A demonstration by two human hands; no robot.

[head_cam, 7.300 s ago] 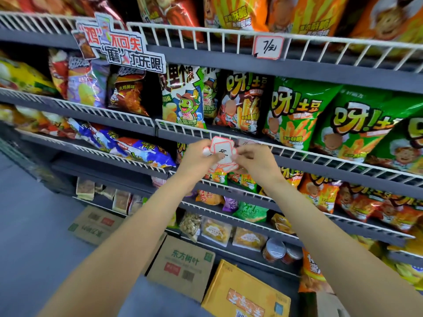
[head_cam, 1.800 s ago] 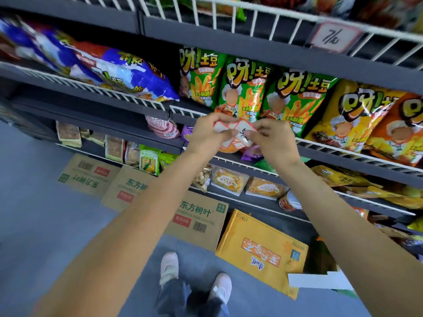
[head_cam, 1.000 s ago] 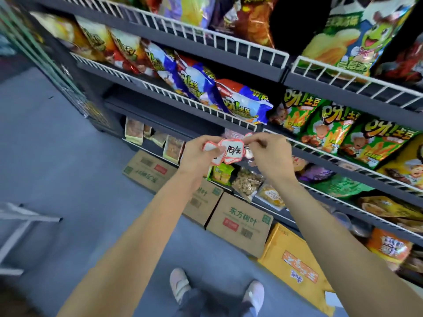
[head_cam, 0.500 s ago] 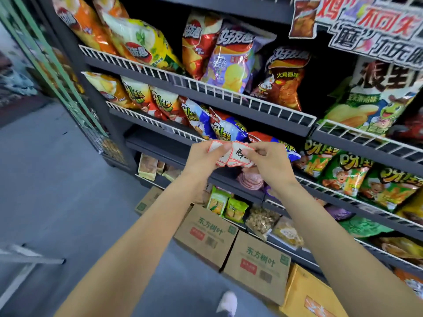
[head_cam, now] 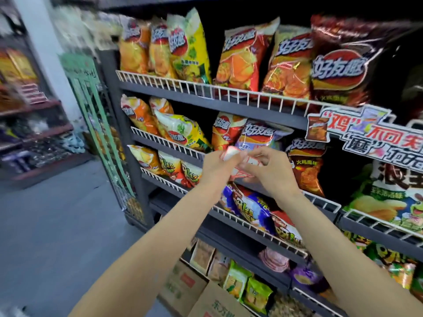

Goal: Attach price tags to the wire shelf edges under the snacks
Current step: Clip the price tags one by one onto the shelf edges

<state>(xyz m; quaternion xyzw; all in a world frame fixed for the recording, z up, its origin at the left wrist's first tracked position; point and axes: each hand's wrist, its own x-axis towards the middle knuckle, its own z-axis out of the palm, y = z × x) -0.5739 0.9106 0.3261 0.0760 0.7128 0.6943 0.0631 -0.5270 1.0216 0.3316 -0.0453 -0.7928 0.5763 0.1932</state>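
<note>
Both my hands are raised in front of the snack rack, holding a small stack of white price tags with red borders [head_cam: 231, 154]. My left hand [head_cam: 217, 168] grips the stack from the left, and my right hand [head_cam: 267, 170] pinches a tag at its right side. The tags are partly hidden behind my fingers. Behind my hands runs the white wire shelf edge [head_cam: 190, 152] under bags of chips [head_cam: 183, 131]. The hands are in front of the wire and I cannot tell if they touch it.
More wire edges run above [head_cam: 206, 88] and below [head_cam: 251, 227], all stacked with chip bags. A red and white promotional sign [head_cam: 370, 133] hangs at right. Cardboard boxes [head_cam: 206, 300] sit on the floor under the rack. Grey floor [head_cam: 57, 225] lies at left.
The view has swung up and left along the rack to higher shelves. My hands stay together on the tags, now in front of a higher wire edge.
</note>
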